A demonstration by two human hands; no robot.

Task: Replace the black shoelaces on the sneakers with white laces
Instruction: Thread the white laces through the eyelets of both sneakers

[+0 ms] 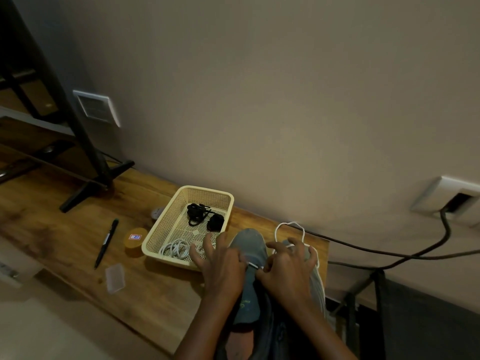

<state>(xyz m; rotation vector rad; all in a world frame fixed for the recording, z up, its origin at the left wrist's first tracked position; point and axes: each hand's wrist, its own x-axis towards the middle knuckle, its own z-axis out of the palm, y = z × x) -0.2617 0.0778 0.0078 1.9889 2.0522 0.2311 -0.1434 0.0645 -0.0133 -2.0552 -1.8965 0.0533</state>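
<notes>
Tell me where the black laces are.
Head view, centre: the black laces lie at the far end of the cream basket, beyond a coiled white lace, left of the sneaker.

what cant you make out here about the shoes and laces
All from the head view:
- Sneaker eyelets: covered by left hand and right hand.
- Second sneaker: mostly behind the right hand.
- White lace ends: hidden under the hands.
- Label on the round box: too small to read.

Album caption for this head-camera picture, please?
Left hand and right hand work a white lace into a grey sneaker beside a basket.
</notes>
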